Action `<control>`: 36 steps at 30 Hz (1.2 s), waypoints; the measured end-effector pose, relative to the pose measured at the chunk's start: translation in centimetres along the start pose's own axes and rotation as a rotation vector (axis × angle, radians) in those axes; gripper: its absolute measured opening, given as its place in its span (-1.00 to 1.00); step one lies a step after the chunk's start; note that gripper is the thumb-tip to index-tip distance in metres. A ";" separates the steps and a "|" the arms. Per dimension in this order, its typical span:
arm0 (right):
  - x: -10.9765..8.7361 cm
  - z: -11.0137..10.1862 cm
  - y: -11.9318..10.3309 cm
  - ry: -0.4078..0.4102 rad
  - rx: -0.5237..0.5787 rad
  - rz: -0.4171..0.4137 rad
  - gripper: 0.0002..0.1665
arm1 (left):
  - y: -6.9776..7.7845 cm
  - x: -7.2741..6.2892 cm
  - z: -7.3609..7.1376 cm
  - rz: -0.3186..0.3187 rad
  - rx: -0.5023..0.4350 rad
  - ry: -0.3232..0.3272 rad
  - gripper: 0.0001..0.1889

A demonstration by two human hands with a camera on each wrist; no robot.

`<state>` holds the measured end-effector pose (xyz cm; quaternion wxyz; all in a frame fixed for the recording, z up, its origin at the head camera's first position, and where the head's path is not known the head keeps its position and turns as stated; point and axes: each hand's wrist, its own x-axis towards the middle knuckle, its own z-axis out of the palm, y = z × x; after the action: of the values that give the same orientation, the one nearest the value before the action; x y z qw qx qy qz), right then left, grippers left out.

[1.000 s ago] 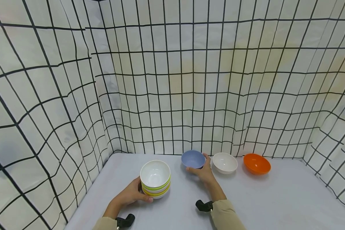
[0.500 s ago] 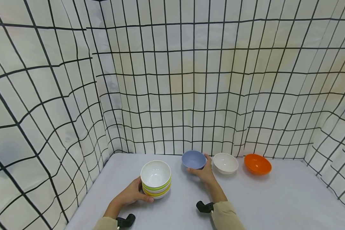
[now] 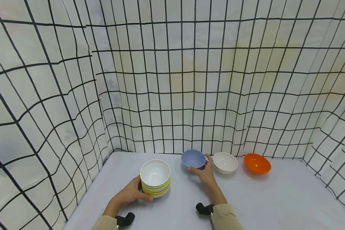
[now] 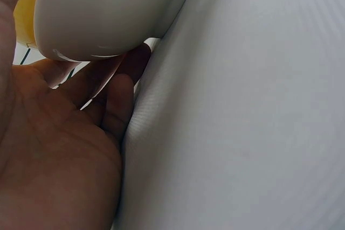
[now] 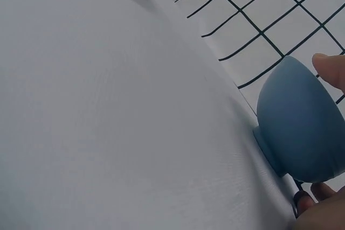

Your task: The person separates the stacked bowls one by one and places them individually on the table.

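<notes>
A stack of several bowls, a white one on top with green, white and yellow rims below, stands on the table's left part. My left hand holds its left side, thumb in front and fingers behind. In the left wrist view, those fingers curl beneath the swell of the white bottom bowl. Farther back, a blue bowl sits upright with its foot at the cloth. My right hand is curled round its near right side, thumb at the front. In the right wrist view, its thumb lies right at the blue bowl.
Right of the blue bowl are a white bowl and an orange bowl, in a row near the table's back edge. White cloth covers the table. Walls with a black grid rise behind it and at both sides.
</notes>
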<state>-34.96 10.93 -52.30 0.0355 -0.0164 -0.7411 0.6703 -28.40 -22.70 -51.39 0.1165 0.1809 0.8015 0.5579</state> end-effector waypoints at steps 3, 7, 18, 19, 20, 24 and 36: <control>-0.2 -0.1 0.0 0.001 0.017 -0.003 0.40 | 0.2 0.0 0.0 0.007 -0.002 -0.006 0.13; -0.3 -0.1 -0.1 0.008 0.021 -0.017 0.39 | 0.1 0.1 0.0 0.009 -0.008 -0.007 0.13; -0.9 0.1 -2.0 0.099 -0.106 -0.151 0.35 | -0.2 0.5 -0.1 0.012 0.005 -0.003 0.12; -1.1 0.2 -2.4 0.112 -0.127 -0.166 0.33 | -0.1 0.4 -0.2 0.015 0.007 -0.004 0.12; -1.3 0.3 -2.9 0.121 -0.140 -0.179 0.32 | -0.1 0.3 -0.2 0.017 0.010 -0.005 0.13; -2.2 0.9 -4.7 0.128 -0.144 -0.250 0.28 | -0.1 0.1 -0.1 0.021 0.005 -0.008 0.13; -4.8 2.6 -8.9 -0.246 -0.220 -0.342 0.09 | -0.2 0.1 0.0 0.009 -0.004 -0.003 0.12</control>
<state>-30.16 7.11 -43.81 0.0560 0.1876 -0.8005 0.5665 -28.50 -22.72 -51.57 0.1158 0.1849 0.7994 0.5598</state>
